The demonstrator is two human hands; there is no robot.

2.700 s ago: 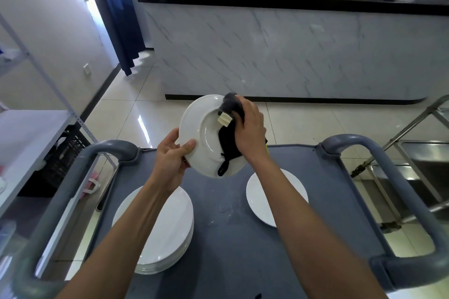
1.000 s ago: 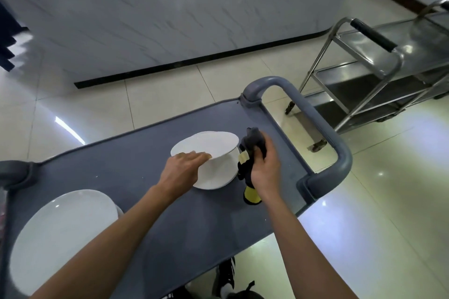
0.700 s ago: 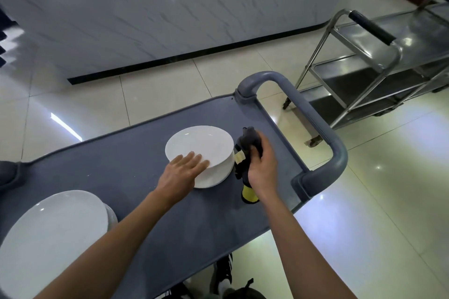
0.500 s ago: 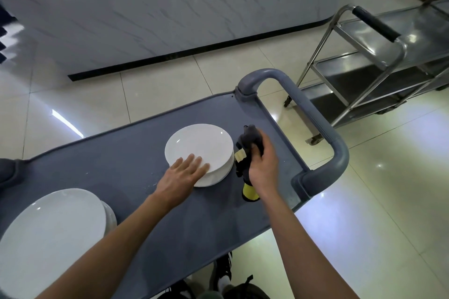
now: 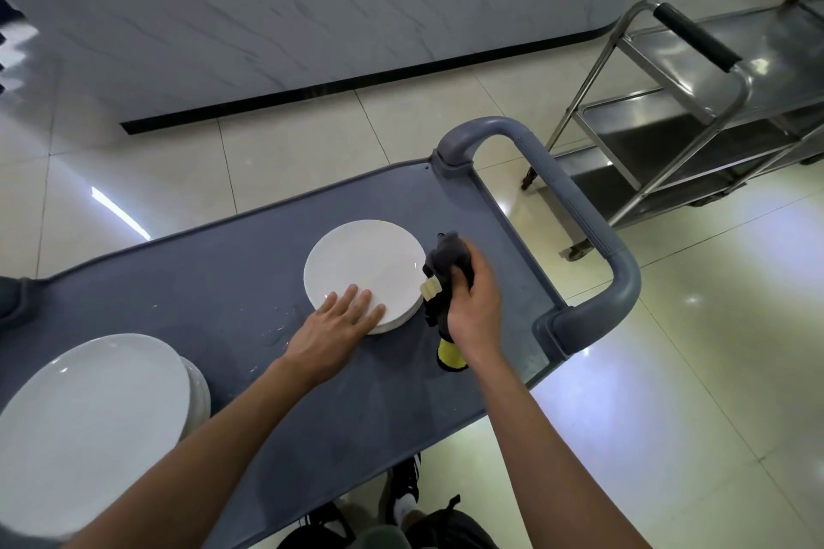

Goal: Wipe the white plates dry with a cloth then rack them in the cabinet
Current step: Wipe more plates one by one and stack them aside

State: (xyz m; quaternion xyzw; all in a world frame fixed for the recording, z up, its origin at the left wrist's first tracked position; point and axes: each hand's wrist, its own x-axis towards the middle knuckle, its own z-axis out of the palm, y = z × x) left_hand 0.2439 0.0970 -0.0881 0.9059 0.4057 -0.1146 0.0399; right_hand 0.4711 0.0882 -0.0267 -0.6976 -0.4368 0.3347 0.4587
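Two white plates [image 5: 363,265] lie stacked on the grey cart top [image 5: 232,281], right of its middle. My left hand [image 5: 336,319] lies flat with straight fingers on the near rim of the upper plate. Just to the right of the stack, my right hand [image 5: 475,303] grips a bunched dark cloth [image 5: 448,259] with a yellow end [image 5: 450,354] hanging below the wrist. A taller stack of white plates [image 5: 89,423] sits at the cart's left end.
The cart's grey loop handle [image 5: 575,214] rises at its right end. A steel trolley [image 5: 695,103] with a black grip stands on the tiled floor beyond it. A marble counter front [image 5: 312,4] runs across the back. Water drops lie on the cart near my left hand.
The plate I was wiping in the air now lies on the single plate at the right. My left hand released its rim and lies flat on it. My right hand still holds the cloth.
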